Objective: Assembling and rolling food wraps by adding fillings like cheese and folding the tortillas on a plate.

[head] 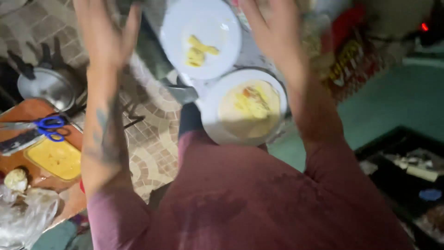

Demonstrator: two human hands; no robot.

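Observation:
Both my arms reach forward above two white plates. My left hand [105,33] is at the upper left, fingers spread, holding nothing, beside a dark object next to the upper plate. My right hand [270,28] is open at the top, just right of the upper plate [175,28], which carries a few yellow food pieces. The lower plate [210,109] holds a flat tortilla with yellow and orange filling and lies between my forearms. My fingertips are cut off by the frame's top edge. My pink shirt fills the bottom.
At the left are a metal pot with a lid [46,85], blue-handled scissors [51,127], a container of yellow food [55,158] on a wooden board and a plastic bag [25,215]. Red snack bags [349,51] and a black tray [407,169] lie right.

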